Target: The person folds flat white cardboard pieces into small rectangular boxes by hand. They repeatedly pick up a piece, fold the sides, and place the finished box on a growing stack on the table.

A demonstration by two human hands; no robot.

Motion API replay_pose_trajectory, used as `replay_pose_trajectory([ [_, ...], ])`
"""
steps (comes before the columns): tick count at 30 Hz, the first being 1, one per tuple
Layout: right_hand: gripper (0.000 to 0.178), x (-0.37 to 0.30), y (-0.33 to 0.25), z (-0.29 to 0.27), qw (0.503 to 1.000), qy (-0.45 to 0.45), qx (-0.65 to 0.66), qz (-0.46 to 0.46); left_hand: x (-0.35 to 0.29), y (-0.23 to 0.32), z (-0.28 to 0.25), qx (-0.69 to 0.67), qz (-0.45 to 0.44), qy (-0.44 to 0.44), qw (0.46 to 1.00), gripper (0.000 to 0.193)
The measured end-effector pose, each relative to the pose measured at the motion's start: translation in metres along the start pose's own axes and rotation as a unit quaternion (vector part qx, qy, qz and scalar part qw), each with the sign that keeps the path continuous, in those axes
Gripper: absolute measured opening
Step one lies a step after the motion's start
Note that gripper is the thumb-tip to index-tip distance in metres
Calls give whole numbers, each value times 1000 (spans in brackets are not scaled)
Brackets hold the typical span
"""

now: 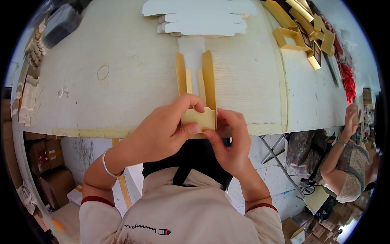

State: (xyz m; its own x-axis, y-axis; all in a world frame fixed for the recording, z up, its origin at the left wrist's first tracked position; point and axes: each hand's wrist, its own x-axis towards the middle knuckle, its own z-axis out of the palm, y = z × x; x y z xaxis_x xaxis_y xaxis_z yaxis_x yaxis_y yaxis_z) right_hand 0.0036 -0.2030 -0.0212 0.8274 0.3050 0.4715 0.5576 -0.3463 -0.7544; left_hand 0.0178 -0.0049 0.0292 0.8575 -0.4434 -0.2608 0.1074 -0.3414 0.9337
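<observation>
A partly folded gold cardboard box (209, 79) lies at the table's near edge, its two long side walls standing up and pointing away from me. Its near end panel (204, 118) is raised between my hands. From the left, my left hand (172, 122) pinches this panel, fingers over its top and thumb on its front. At the panel's right corner, my right hand (231, 136) grips the box with thumb in front and fingers along the outer side. The box's white inner floor shows between the walls.
A stack of flat white box blanks (203, 18) lies at the far middle of the table (130, 81). Several gold boxes (290, 38) are piled at the far right. A rubber band (103, 72) lies left. Another person (345, 162) sits at the right.
</observation>
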Motion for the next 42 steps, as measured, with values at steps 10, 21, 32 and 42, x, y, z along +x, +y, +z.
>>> replay_pose_trajectory([
  [10, 44, 0, -1, -5, 981, -52, -151, -112, -9, -18, 31, 431, 294, 239, 819, 27],
  [21, 36, 15, -22, -18, 962, -176, -209, -26, -10, -6, 22, 383, 206, 160, 886, 21],
  [32, 21, 15, -23, -16, 959, -140, -235, -75, -11, -16, 32, 493, 258, 206, 805, 19],
  [42, 14, 21, -18, -22, 978, -173, -111, 29, -4, -20, 20, 382, 289, 164, 862, 10],
])
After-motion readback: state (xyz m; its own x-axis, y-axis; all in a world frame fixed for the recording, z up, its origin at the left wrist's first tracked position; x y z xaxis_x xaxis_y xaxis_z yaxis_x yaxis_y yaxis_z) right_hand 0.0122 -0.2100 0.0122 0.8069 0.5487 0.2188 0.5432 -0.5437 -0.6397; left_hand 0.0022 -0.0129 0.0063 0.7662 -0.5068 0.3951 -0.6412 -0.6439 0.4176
